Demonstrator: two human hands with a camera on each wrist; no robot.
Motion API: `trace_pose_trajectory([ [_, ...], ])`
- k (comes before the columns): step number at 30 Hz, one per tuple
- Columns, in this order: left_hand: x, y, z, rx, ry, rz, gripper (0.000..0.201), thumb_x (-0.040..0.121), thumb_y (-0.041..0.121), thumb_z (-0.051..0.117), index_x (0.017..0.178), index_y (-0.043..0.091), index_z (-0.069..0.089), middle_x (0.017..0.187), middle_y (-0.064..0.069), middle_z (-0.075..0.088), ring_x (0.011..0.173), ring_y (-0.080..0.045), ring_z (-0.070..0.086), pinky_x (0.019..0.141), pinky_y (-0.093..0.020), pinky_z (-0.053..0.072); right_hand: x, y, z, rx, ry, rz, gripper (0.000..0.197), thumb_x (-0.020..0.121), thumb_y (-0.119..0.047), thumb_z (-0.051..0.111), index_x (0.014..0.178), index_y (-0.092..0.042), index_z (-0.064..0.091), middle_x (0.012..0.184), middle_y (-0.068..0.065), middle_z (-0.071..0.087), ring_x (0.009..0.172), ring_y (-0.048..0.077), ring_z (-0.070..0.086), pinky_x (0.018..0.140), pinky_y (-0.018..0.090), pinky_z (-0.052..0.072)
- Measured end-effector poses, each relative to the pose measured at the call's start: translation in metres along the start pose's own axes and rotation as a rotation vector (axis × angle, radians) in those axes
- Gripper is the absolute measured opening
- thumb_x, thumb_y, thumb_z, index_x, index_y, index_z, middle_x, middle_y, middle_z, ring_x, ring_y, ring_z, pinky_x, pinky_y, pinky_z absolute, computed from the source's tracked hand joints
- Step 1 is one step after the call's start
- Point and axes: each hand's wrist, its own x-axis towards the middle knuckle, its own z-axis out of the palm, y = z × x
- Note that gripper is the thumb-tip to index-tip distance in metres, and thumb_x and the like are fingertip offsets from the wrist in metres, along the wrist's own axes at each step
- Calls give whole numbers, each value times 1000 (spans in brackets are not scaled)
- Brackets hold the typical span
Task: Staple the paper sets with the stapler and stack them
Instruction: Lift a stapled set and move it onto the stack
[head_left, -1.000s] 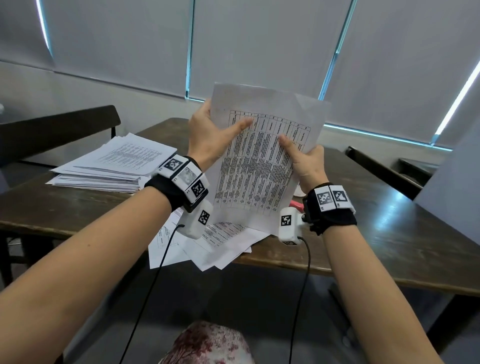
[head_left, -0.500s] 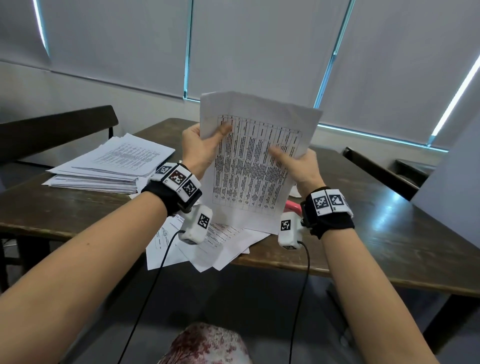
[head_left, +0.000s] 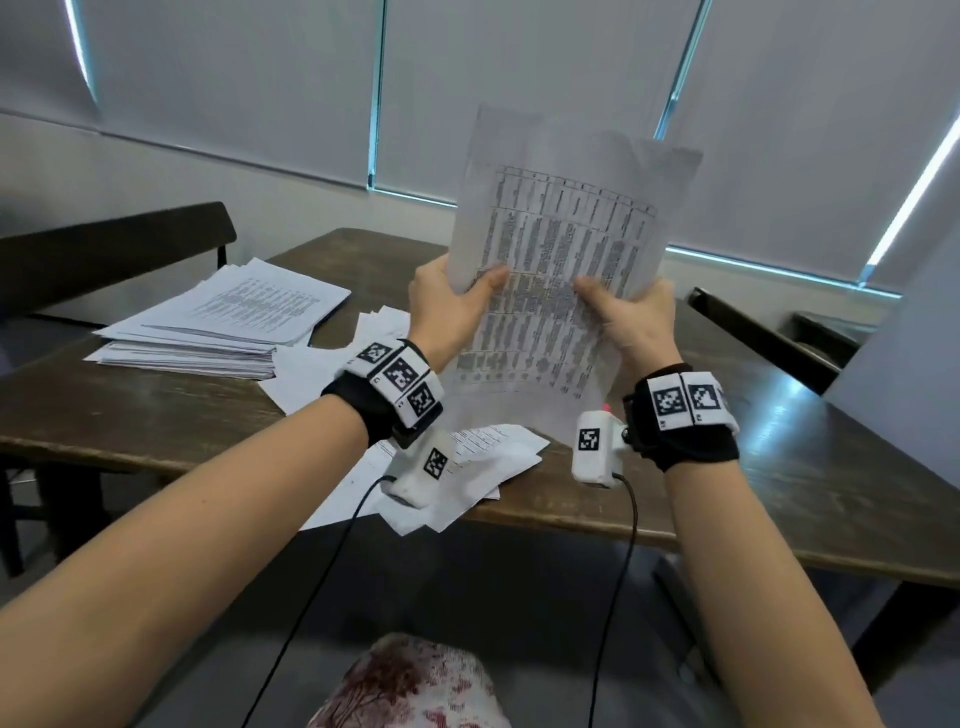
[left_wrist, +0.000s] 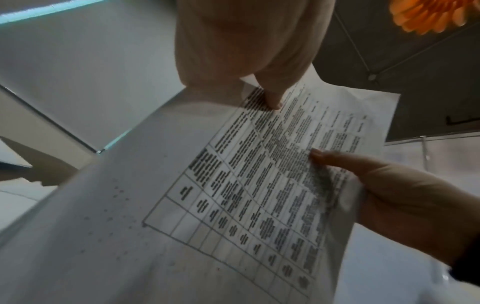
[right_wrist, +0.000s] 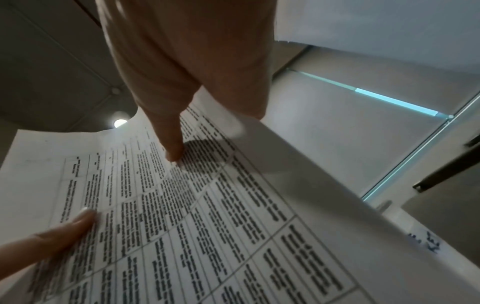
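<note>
While both hands (head_left: 449, 306) (head_left: 631, 317) pinch the papers (head_left: 556, 275) upright, thumbs in front, sheets look uneven. Stapled so, they'd bind crooked.

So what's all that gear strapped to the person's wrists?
Both forearms are bare, no sleeves. Each wrist wears a black fabric band: the left wrist band and the right wrist band carry white blocks printed with black-and-white square code markers. Under each wrist hangs a small white camera box with its own marker, trailing a thin black cable.
</note>
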Motion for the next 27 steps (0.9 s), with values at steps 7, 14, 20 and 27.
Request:
trace_pose_trajectory([
  [7, -26, -2, 46, 20, -86, -39, 20, 83, 35, 75, 86, 16, 68, 89, -11, 73, 83, -24, 70, 79, -46, 58, 2, 2, -56, -85, 85, -7, 44, 75, -20, 82, 111, -5, 64, 95, 0, 70, 86, 9, 70, 76, 29, 59],
  [14, -54, -37, 56, 134, -128, -206, 38, 85, 36, 73, 92, -1, 67, 83, -10, 69, 78, -24, 65, 77, -41, 55, -24, 44, -75, -83, 2, 111, 37, 75, -10, 82, 108, -5, 68, 104, 9, 73, 97, 20, 71, 89, 45, 56],
  [20, -58, -25, 65, 136, -77, -197, 30, 87, 33, 71, 67, 15, 57, 62, 4, 55, 58, -13, 51, 57, -27, 43, -24, 45, -80, -49, 35, 48, 38, 73, -18, 84, 106, -5, 69, 106, 12, 72, 100, 22, 70, 88, 48, 56],
  [27, -77, -48, 64, 218, -94, -341, 30, 87, 35, 71, 94, 6, 67, 85, -7, 69, 82, -25, 66, 74, -34, 55, -52, 63, -76, -52, 33, 226, 43, 79, -3, 76, 114, 17, 59, 102, 21, 68, 85, 15, 71, 63, 23, 58],
])
